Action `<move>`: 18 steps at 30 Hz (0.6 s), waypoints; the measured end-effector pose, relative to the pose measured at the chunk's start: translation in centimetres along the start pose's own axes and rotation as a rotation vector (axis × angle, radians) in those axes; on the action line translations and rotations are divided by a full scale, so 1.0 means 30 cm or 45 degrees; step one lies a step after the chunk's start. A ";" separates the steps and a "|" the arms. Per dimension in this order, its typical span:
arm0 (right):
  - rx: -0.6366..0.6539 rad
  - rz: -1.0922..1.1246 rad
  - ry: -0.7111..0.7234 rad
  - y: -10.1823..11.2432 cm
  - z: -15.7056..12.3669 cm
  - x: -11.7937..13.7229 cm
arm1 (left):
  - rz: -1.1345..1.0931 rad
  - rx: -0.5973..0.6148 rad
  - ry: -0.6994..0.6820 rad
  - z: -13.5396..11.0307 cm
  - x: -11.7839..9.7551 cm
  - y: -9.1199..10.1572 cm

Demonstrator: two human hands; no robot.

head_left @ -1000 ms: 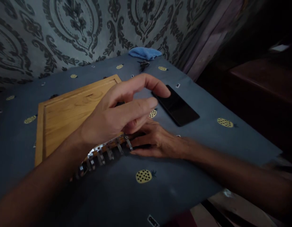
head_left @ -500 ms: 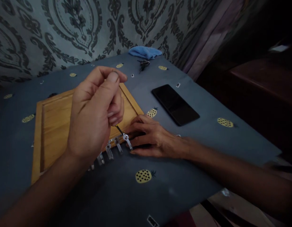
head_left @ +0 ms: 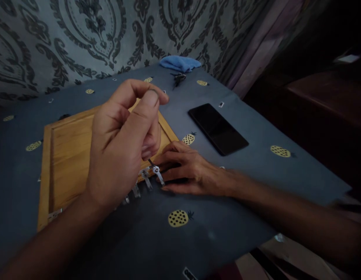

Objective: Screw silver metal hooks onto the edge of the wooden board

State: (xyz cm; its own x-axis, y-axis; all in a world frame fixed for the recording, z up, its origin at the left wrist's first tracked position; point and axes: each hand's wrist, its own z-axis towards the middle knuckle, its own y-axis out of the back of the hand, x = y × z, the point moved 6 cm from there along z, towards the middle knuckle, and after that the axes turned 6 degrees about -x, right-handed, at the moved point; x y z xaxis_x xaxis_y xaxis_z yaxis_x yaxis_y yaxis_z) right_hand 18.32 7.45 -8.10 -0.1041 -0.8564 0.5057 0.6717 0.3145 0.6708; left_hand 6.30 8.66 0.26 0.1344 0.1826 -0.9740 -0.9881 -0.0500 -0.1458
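My left hand [head_left: 124, 144] pinches a thin dark tool [head_left: 150, 161] above the metal strip [head_left: 145, 177]; my flat, uncurled right hand [head_left: 192, 172] pins it.

Dim indoor scene, soft light from the left on the wallpaper [head_left: 81, 35] and wooden board [head_left: 69, 155], right side sunk in near black, left hand [head_left: 122, 151] slightly motion-blurred, faint sheen on the phone [head_left: 218, 128], wide-angle bending at the edges.

Grey damask-patterned wallpaper [head_left: 81, 35] backs the table's blue pineapple-print cloth [head_left: 256, 167]. A pale mauve curtain [head_left: 256, 50] hangs beside dark brown wooden furniture [head_left: 329, 97]. The light is dim.
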 end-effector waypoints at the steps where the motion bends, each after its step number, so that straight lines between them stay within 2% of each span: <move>1: -0.009 0.001 0.003 0.001 0.000 0.000 | -0.008 0.004 0.005 -0.001 0.002 -0.002; 9: -0.032 0.008 0.016 0.000 -0.001 0.000 | -0.007 0.070 0.050 0.011 0.006 -0.016; 12: -0.040 -0.002 0.018 0.003 0.001 0.003 | 0.054 0.187 0.062 0.012 0.002 -0.028; 18: -0.088 0.030 0.064 0.009 0.005 0.017 | 0.109 0.516 -0.006 0.005 0.008 -0.084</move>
State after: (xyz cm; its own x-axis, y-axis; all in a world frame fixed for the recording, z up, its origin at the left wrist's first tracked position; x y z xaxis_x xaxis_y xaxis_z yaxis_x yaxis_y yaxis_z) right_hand 18.35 7.17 -7.58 -0.0516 -0.8691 0.4920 0.7225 0.3076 0.6192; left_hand 8.81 8.97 0.43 0.0507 0.1995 -0.9786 -0.9455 0.3253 0.0173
